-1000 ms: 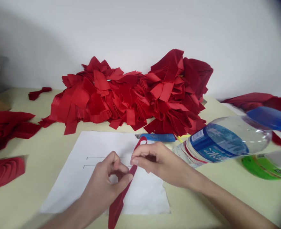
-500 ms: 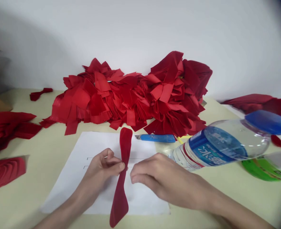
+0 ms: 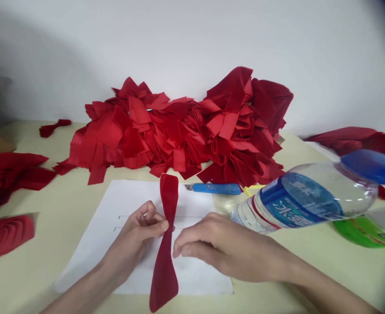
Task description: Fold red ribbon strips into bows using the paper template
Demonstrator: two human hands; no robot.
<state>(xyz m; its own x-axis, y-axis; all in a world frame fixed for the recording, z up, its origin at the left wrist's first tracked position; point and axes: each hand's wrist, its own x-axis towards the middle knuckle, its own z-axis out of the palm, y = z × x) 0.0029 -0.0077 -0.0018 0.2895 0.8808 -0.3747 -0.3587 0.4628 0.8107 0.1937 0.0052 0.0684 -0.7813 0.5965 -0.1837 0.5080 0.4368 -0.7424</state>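
A dark red velvety strip (image 3: 165, 270), narrow at its middle and wide at both ends, stands lengthwise before me over a white paper sheet (image 3: 94, 253). My left hand (image 3: 143, 229) pinches the strip's narrow middle between thumb and fingers. Just right of it, my right hand (image 3: 212, 244) has its fingers curled, with the tips close to the strip's edge. Whatever those fingertips may hold is hidden. Thin black printed lines mark the paper under the hands. Beyond the sheet's far edge lies a blue utility knife (image 3: 216, 188).
A big heap of red cloth pieces (image 3: 179, 135) spreads along the wall. More red pieces (image 3: 12, 174) lie at the left. At the right a plastic bottle with a blue label (image 3: 304, 196) lies on its side, beside a green-labelled container (image 3: 359, 231).
The strip's upper end has shifted slightly left and its lower part has turned to show wider. My right fingertips have moved a little left and down toward the strip; my left hand keeps its pinch.
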